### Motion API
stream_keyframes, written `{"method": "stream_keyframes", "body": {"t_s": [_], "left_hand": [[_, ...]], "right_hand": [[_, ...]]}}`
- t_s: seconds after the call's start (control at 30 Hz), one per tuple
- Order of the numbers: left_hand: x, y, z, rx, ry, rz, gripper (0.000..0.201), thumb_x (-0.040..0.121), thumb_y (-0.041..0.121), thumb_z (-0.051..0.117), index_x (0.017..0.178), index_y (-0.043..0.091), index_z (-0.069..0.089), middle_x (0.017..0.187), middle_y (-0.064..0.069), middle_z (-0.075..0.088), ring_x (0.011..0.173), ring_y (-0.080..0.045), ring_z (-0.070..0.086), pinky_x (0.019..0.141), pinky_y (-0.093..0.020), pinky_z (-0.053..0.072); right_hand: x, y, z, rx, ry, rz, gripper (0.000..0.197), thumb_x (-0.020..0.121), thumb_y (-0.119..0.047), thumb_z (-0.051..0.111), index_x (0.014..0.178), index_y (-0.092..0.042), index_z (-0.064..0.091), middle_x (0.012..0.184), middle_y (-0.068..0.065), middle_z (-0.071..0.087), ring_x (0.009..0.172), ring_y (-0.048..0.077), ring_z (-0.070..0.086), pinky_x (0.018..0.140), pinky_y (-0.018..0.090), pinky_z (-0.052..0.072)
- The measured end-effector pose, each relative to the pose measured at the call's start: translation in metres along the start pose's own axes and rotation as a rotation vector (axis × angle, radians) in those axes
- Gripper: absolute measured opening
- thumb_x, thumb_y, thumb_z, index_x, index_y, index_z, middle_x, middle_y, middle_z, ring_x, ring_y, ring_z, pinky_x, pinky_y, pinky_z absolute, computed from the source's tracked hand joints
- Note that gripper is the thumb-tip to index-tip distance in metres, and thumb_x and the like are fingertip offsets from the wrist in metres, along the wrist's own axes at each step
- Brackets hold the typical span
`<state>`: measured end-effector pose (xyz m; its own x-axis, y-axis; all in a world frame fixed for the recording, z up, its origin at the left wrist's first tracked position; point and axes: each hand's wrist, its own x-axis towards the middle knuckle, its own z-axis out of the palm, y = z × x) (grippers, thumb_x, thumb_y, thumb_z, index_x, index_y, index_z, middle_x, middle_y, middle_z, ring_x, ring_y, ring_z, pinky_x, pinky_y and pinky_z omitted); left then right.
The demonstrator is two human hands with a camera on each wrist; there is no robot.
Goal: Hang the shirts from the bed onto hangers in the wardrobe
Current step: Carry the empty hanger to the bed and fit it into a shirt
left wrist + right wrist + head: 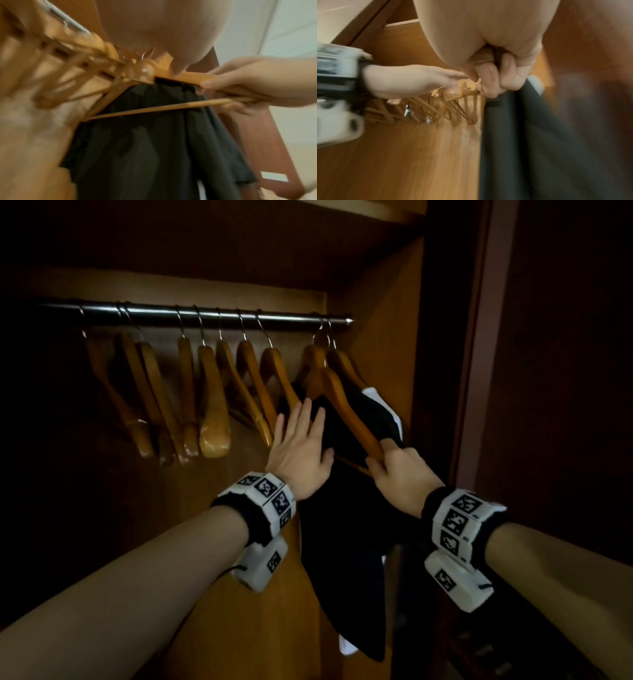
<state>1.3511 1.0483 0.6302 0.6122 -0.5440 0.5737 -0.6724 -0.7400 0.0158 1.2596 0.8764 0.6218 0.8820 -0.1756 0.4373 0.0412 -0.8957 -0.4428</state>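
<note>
Black fabric: one shirt [346, 508], dark with white trim at the upper right shoulder and at the lower hem, hanging at the right end of the wardrobe [387, 313], just beside the right inner wall. It is draped below a wooden hanger [346, 402] whose metal hook sits on the rail [212, 314] at the far right end. A second wooden hanger hooks right next to it; which of the two carries the shirt cannot be told.

Right hand [400, 474]: fingers curled round the near lower end of the wooden hanger, gripping the shoulder arm where it meets the thin crossbar; the right wrist view shows the fingers [489, 75] folded tightly over the wood, the dark cloth hanging directly below.

Left hand [301, 453]: flat, fingers straight and slightly spread, palm laid against the left side of the shirt near its upper part, holding nothing.

Wood, honey-brown: row of empty hangers [209, 398], about eight, hooked along the rail to the left of the shirt, tilted at varied angles, some touching each other.

Metal: rail, horizontal, running from the dark left side to the right wall.

Wood: wardrobe back panel and right side panel, shelf above the rail. Dark reddish door frame [479, 337] at far right.

Both wrists: white bands with black-and-white square markers [270, 494].
</note>
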Motion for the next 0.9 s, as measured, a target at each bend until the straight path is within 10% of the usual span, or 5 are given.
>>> {"method": "stream_keyframes", "body": {"t_s": [0.23, 0.37, 0.47, 0.73, 0.9], "left_hand": [[-0.001, 0.082, 0.012, 0.151, 0.207, 0.339, 0.069, 0.086, 0.019, 0.068, 0.149, 0.028, 0.041, 0.162, -0.005, 0.024, 0.152, -0.027, 0.007, 0.122, -0.052, 0.006], [0.0, 0.15, 0.005, 0.267, 0.276, 0.524, 0.02, 0.072, 0.017, 0.071, 0.092, 0.016, 0.072, 0.101, -0.003, 0.071, 0.131, -0.03, 0.049, 0.12, -0.056, 0.015], [-0.011, 0.214, 0.0, 0.363, 0.182, 0.568, 0.013, 0.08, 0.029, 0.062, 0.083, 0.02, 0.071, 0.083, 0.003, 0.069, 0.1, -0.023, 0.057, 0.112, -0.045, 0.029], [-0.09, 0.423, 0.01, 0.381, -0.105, 0.749, 0.017, 0.093, 0.019, 0.047, 0.093, 0.022, 0.064, 0.097, 0.0, 0.07, 0.109, -0.023, 0.05, 0.09, -0.038, 0.032], [-0.147, 0.55, 0.026, 0.258, -0.138, 0.942, 0.014, 0.092, 0.021, 0.051, 0.092, 0.022, 0.065, 0.095, 0.003, 0.07, 0.109, -0.022, 0.051, 0.098, -0.038, 0.033]], "right_hand": [[-0.095, 0.045, -0.044, -0.009, -0.018, -0.046, 0.015, 0.102, -0.031, 0.047, 0.102, -0.016, 0.048, 0.071, 0.003, 0.057, 0.055, 0.015, 0.054, 0.051, 0.027, 0.04], [-0.16, 0.079, -0.084, -0.042, -0.047, -0.027, 0.013, 0.102, -0.034, 0.047, 0.101, -0.021, 0.045, 0.072, 0.004, 0.058, 0.057, 0.02, 0.055, 0.056, 0.036, 0.045], [-0.217, 0.11, -0.116, -0.07, -0.104, 0.062, 0.014, 0.102, -0.035, 0.046, 0.103, -0.021, 0.046, 0.072, 0.005, 0.057, 0.053, 0.018, 0.054, 0.054, 0.036, 0.049], [-0.331, 0.178, -0.184, -0.396, -0.045, 0.371, 0.018, 0.092, -0.023, 0.054, 0.108, -0.016, 0.051, 0.105, 0.006, 0.06, 0.098, 0.033, 0.063, 0.081, 0.04, 0.052], [-0.417, 0.216, -0.216, -0.395, 0.104, 0.684, 0.012, 0.09, -0.025, 0.058, 0.093, -0.014, 0.056, 0.103, 0.01, 0.064, 0.097, 0.033, 0.064, 0.073, 0.034, 0.047]]}}
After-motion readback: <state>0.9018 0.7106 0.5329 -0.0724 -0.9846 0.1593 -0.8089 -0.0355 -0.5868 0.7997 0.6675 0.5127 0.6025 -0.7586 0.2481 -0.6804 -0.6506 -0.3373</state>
